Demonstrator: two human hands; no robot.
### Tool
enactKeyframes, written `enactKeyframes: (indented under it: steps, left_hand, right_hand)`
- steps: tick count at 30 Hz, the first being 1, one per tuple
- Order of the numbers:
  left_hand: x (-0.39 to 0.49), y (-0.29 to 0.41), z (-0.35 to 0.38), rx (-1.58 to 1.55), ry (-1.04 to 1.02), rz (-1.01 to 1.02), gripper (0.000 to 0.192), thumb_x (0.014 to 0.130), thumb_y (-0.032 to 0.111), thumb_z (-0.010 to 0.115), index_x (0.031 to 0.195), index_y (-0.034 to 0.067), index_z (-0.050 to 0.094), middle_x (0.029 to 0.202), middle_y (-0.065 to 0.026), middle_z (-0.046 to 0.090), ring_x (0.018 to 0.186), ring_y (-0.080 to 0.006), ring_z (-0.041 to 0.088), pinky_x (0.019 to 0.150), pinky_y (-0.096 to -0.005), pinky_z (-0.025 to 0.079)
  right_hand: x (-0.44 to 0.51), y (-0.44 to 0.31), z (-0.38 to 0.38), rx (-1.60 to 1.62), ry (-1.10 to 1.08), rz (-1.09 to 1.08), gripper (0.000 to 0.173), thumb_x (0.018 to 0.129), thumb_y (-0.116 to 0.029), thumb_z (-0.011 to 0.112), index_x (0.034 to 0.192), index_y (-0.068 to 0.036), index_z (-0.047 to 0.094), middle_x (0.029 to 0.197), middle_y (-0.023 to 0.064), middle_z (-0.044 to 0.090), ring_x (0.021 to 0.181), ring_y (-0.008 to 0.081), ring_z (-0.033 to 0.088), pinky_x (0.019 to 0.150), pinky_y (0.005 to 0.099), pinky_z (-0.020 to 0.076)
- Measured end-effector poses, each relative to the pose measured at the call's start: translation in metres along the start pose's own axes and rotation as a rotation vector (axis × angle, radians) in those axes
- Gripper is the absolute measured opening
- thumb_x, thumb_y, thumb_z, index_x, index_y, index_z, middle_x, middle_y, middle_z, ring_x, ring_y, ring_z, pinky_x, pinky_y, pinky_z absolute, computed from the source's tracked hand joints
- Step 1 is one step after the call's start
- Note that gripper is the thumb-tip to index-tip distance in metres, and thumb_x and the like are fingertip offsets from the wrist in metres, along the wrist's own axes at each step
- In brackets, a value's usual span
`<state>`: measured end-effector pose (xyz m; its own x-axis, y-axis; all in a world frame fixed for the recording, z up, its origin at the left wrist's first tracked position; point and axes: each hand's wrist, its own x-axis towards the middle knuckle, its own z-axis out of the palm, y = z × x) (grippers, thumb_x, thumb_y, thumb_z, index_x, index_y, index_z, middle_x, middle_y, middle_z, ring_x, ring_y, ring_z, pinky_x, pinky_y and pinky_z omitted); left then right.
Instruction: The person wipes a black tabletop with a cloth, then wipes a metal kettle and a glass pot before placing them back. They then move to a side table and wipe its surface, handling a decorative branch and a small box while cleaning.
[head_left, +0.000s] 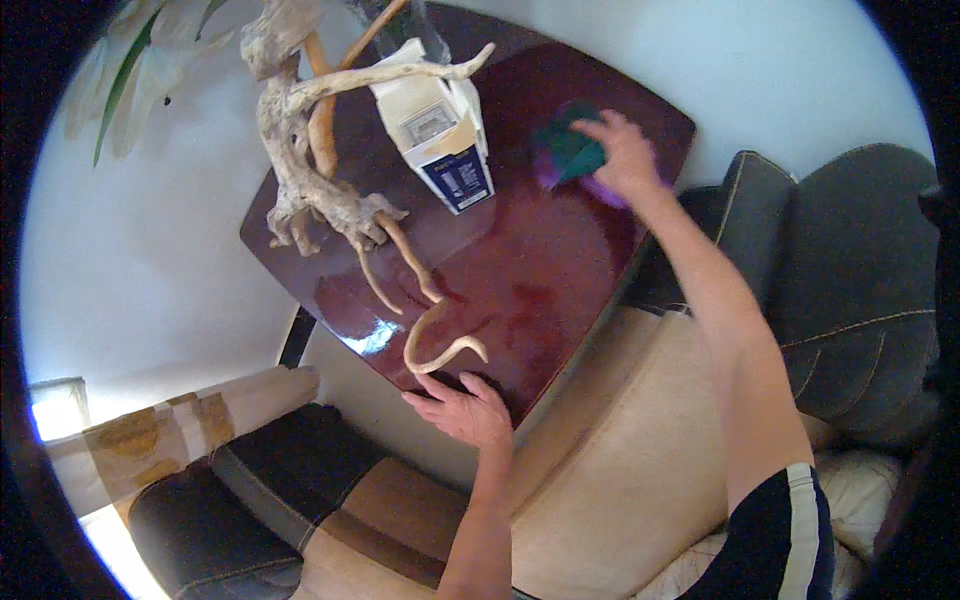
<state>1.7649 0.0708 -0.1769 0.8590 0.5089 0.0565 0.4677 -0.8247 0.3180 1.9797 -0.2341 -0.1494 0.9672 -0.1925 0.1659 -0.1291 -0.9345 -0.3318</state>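
My right hand presses on a bunched green and purple cloth on the glossy dark red table, towards its far right corner. At the near corner, my left hand rests on the table's edge, fingers apart, beside the curled tip of a pale branch. That branch belongs to a piece of driftwood standing at the table's left side. Between the driftwood and the cloth is an open white and dark blue carton bearing writing.
Black and beige sofa seats run along the near side, with dark backrests at the right. Another dark and brown seat lies at the lower left. A pale wall borders the table; green leaves hang at the upper left.
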Motion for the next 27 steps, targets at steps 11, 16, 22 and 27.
enactKeyframes:
  steps: [11,16,22,27]
  left_hand:
    - [0.001,0.001,0.0,-0.029,-0.038,-0.053,0.069,0.088,0.029,0.052,0.145,0.0,0.027,0.148,-0.036,0.015,0.135,-0.05,0.024,0.107,-0.0576,0.027]
    - [0.0,0.001,-0.002,-0.041,-0.024,-0.031,0.069,0.089,0.031,0.05,0.146,-0.001,0.025,0.148,-0.0366,0.015,0.133,-0.0515,0.025,0.107,-0.0573,0.026]
    - [-0.002,-0.001,-0.003,-0.01,-0.03,-0.009,0.067,0.089,0.029,0.052,0.144,-0.001,0.028,0.148,-0.0364,0.016,0.134,-0.0518,0.023,0.109,-0.0562,0.025]
    - [-0.002,-0.008,0.002,-0.039,-0.013,0.007,0.066,0.089,0.029,0.054,0.142,-0.002,0.031,0.147,-0.0355,0.019,0.133,-0.0517,0.025,0.11,-0.0549,0.025]
  right_hand:
    - [-0.012,0.007,-0.018,0.037,0.021,0.201,0.097,0.065,-0.025,0.083,0.146,-0.034,0.03,0.149,0.0209,0.028,0.129,0.0461,0.037,0.098,0.0612,0.0387]
    - [-0.066,0.012,-0.03,-0.051,-0.059,0.052,0.105,0.064,-0.031,0.084,0.149,-0.034,0.023,0.152,0.0234,0.017,0.131,0.0509,0.03,0.099,0.0635,0.0369]
    - [-0.02,-0.002,0.021,-0.159,0.098,0.148,0.086,0.076,-0.018,0.074,0.147,-0.034,0.029,0.149,0.0236,0.024,0.125,0.0485,0.036,0.093,0.0602,0.0412]
    - [0.101,-0.064,0.066,-0.086,0.206,0.274,0.073,0.079,-0.017,0.068,0.143,-0.035,0.037,0.144,0.0218,0.031,0.117,0.0471,0.043,0.081,0.0565,0.0489]
